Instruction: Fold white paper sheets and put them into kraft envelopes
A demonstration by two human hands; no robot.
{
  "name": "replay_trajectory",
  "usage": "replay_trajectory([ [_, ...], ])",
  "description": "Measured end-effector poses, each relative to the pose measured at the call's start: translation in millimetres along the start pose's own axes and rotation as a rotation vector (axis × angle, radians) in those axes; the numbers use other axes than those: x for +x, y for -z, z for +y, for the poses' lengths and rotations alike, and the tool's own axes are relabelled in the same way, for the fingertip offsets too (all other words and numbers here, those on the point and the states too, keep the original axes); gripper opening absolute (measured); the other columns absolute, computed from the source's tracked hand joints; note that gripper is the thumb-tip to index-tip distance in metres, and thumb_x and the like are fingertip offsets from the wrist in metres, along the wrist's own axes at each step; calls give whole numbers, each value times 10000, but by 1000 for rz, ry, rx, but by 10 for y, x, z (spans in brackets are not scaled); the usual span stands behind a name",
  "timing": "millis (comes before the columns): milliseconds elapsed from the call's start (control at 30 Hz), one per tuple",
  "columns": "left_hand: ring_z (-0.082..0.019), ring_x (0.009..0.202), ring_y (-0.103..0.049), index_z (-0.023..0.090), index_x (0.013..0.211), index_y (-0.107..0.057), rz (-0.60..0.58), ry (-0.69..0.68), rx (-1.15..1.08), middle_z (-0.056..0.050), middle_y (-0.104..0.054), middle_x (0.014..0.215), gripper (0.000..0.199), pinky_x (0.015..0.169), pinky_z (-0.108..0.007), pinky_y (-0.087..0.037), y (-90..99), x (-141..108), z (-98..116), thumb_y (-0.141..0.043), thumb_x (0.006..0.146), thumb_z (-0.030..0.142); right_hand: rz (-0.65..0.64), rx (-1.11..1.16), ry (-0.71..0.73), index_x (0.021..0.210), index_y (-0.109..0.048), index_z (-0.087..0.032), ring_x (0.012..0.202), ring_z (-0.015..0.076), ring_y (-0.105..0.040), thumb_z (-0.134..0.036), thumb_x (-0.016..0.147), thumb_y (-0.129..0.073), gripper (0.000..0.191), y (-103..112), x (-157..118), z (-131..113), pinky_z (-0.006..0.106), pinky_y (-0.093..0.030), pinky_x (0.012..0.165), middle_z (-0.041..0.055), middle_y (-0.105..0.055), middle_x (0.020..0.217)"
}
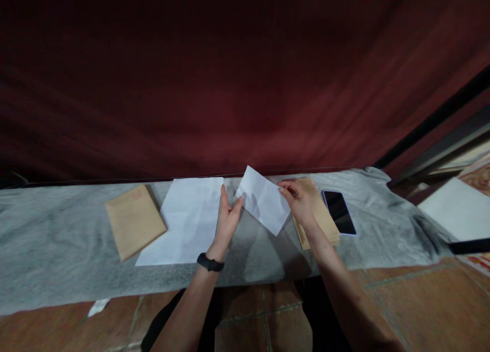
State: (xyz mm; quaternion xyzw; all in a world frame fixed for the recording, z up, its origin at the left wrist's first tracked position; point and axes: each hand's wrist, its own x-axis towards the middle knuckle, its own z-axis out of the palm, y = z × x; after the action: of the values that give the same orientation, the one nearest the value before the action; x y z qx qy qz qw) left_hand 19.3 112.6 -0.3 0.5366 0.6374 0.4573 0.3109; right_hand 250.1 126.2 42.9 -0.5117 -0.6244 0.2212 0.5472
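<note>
A creased white sheet of paper (264, 199), smaller than the other sheets and perhaps folded, is tilted in front of me. My right hand (300, 201) pinches its upper right edge between thumb and fingers. On the opposite side, my left hand (228, 220) has thumb and fingers spread apart. Its thumb is at the paper's left corner; whether it presses on it I cannot tell. Larger white sheets (187, 222) lie flat left of that hand. Beneath my right hand and forearm are brown envelopes (319, 214), partly covered.
A stack of brown envelopes (133, 222) sits at the left on the grey cloth (61, 240). Beside the right-hand envelopes is a dark-screened phone (340, 212). A dark red curtain (245, 86) rises behind. White paper (461, 209) is at the far right.
</note>
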Motion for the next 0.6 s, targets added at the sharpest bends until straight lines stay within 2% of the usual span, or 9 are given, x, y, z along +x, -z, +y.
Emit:
replay_trajectory([
  [100,-287,1437,-436,234,1558,-332,-64,164,-260,-134,-366,1615,681,1091,-415,-479,-1,-40,87,-550,963,483,49,-48,103,962,-723,-232,883,201,-634,-366,955,-588,190,51,-45,-195,348,-541,813,34,-657,893],
  [200,-294,1356,-533,218,1537,-351,-217,269,-532,-163,-433,1567,689,964,-417,-574,31,-80,255,-479,966,583,50,-184,264,1017,-729,-265,961,205,-636,-323,994,-555,185,57,-154,-369,357,-551,873,42,-659,946],
  [300,-285,1260,-614,215,1480,-404,-339,321,-739,-168,-571,1438,761,908,-447,-601,111,-64,390,-306,941,743,-151,-338,456,1138,-724,-305,1049,201,-640,-234,1017,-506,260,1,-326,-442,349,-543,947,50,-675,1044],
  [367,-268,1193,-654,223,1369,-509,-334,336,-812,-147,-650,1327,791,885,-437,-606,184,-23,410,-246,905,807,-321,-416,563,1199,-707,-306,1084,199,-641,-170,1014,-482,322,-57,-451,-422,341,-536,977,49,-685,1093],
  [400,-259,1148,-675,220,1293,-559,-311,354,-843,-138,-681,1267,760,867,-422,-609,219,0,395,-284,898,808,-395,-449,595,1216,-699,-297,1090,199,-643,-147,1009,-479,337,-84,-509,-396,339,-536,981,51,-689,1107],
  [500,-240,980,-724,190,1075,-642,-277,470,-894,-122,-743,1054,502,797,-373,-610,286,51,272,-554,878,643,-543,-525,610,1226,-689,-268,1075,204,-650,-112,979,-516,339,-134,-652,-296,335,-545,962,65,-692,1122],
  [600,-223,844,-736,168,958,-660,-246,592,-810,-93,-755,891,302,752,-344,-599,281,42,111,-746,759,378,-623,-569,601,1217,-682,-260,1035,204,-657,-99,953,-555,335,-117,-753,-237,332,-546,948,67,-689,1091],
])
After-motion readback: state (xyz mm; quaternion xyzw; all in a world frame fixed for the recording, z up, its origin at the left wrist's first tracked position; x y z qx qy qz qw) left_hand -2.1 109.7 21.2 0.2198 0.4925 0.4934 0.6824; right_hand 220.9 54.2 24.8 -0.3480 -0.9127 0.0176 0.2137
